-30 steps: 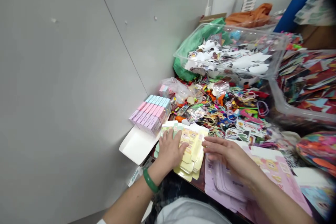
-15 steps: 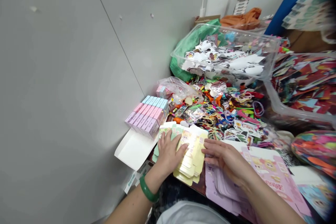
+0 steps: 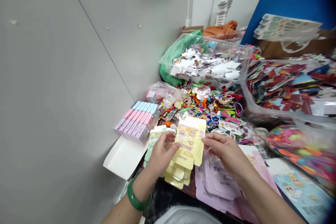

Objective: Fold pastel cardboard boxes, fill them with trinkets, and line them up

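Note:
A flat, unfolded yellow carton [image 3: 190, 140] with cartoon figures is held up between my two hands. My left hand [image 3: 161, 152], with a green bangle at the wrist, grips its left edge, thumb in front. The right edge is pinched between the thumb and fingers of my right hand [image 3: 223, 148]. Beneath lies a pile of similar yellow cartons [image 3: 174, 173]. Flat green cartons [image 3: 152, 143] are partly hidden behind my left hand. Under my right hand sits a stack of purple cartons [image 3: 217, 182].
Small pastel boxes [image 3: 138, 120] stand in rows beside a white open box [image 3: 124, 157] at the wall. Colourful trinkets [image 3: 202, 101] cover the table behind. Clear bins [image 3: 244, 64] hold paper cut-outs. Blue cartons [image 3: 301, 196] and a bag of bright pieces [image 3: 301, 150] are at the right.
The top yellow carton has been lifted from the pile and is now held by both hands. My view has turned slightly to the right.

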`<move>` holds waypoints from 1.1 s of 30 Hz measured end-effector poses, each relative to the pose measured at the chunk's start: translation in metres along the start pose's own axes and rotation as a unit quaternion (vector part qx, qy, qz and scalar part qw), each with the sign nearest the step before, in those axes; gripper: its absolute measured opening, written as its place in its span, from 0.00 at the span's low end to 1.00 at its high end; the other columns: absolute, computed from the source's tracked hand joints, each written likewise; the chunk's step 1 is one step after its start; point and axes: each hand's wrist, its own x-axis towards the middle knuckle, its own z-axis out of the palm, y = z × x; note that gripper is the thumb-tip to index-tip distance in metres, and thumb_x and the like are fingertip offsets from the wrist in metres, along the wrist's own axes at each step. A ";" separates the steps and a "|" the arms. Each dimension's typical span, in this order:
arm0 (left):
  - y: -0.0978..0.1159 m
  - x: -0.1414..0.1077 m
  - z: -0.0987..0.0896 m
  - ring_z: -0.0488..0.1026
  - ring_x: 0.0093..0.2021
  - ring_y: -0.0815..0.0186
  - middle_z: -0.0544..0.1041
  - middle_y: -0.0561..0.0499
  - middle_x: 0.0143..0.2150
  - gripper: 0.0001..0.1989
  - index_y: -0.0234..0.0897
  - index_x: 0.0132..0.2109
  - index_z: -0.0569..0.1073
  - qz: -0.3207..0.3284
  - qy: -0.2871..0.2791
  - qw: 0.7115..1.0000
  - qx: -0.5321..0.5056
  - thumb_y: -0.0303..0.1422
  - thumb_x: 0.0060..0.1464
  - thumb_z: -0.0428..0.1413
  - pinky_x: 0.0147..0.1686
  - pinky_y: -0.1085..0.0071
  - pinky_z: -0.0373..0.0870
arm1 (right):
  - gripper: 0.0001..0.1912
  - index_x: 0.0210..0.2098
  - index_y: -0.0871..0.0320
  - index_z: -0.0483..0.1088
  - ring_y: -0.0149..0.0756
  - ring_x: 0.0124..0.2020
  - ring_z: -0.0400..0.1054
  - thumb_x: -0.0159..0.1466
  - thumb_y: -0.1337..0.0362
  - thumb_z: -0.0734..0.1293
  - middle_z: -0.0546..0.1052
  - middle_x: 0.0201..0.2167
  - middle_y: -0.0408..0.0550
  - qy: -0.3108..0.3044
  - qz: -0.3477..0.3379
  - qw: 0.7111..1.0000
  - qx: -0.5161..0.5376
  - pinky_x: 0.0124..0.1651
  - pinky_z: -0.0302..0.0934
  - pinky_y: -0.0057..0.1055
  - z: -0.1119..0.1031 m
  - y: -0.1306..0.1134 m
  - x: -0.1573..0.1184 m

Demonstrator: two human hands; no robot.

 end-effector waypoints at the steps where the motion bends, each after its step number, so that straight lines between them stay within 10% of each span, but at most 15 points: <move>1: 0.003 0.002 0.001 0.72 0.54 0.51 0.74 0.39 0.54 0.26 0.37 0.55 0.68 -0.034 -0.070 0.993 -0.093 0.46 0.54 0.59 0.55 0.54 0.65 | 0.14 0.26 0.58 0.74 0.33 0.27 0.67 0.49 0.54 0.74 0.76 0.26 0.47 -0.013 -0.021 1.000 -0.002 0.29 0.60 0.27 -0.005 -0.005 -0.004; 5: 0.008 0.009 0.015 0.76 0.49 0.47 0.77 0.36 0.52 0.38 0.34 0.54 0.71 -0.133 -0.340 0.869 -0.333 0.51 0.40 0.66 0.48 0.57 0.69 | 0.13 0.24 0.57 0.75 0.43 0.44 0.70 0.52 0.54 0.74 0.77 0.40 0.50 -0.071 -0.108 0.991 -0.043 0.48 0.62 0.36 -0.020 -0.020 -0.022; 10: 0.018 0.017 0.048 0.76 0.48 0.47 0.78 0.34 0.50 0.40 0.30 0.53 0.73 -0.165 -0.417 0.815 -0.366 0.46 0.32 0.70 0.39 0.65 0.71 | 0.10 0.26 0.55 0.76 0.39 0.40 0.71 0.56 0.55 0.73 0.76 0.40 0.49 -0.037 -0.181 0.982 -0.049 0.43 0.66 0.33 -0.034 -0.020 -0.034; 15: 0.034 0.024 0.079 0.78 0.36 0.59 0.81 0.42 0.41 0.28 0.32 0.47 0.77 -0.129 -0.313 0.884 -0.323 0.35 0.35 0.70 0.36 0.68 0.72 | 0.16 0.46 0.44 0.75 0.36 0.44 0.72 0.58 0.58 0.73 0.78 0.43 0.44 0.038 -0.252 0.966 0.039 0.45 0.67 0.30 -0.043 -0.007 -0.037; 25: 0.038 0.028 0.102 0.77 0.38 0.58 0.79 0.46 0.42 0.29 0.36 0.50 0.67 -0.067 -0.121 0.976 -0.171 0.31 0.40 0.68 0.37 0.66 0.74 | 0.17 0.43 0.53 0.76 0.41 0.42 0.72 0.56 0.55 0.74 0.79 0.39 0.49 0.084 -0.188 0.968 0.145 0.45 0.65 0.33 -0.045 0.012 -0.024; 33: 0.035 0.037 0.101 0.73 0.32 0.66 0.74 0.54 0.36 0.19 0.43 0.45 0.63 0.052 -0.072 0.982 -0.168 0.40 0.51 0.62 0.31 0.72 0.68 | 0.25 0.46 0.54 0.75 0.44 0.43 0.73 0.51 0.51 0.76 0.79 0.41 0.49 0.110 -0.158 0.964 0.182 0.44 0.67 0.35 -0.037 0.005 -0.019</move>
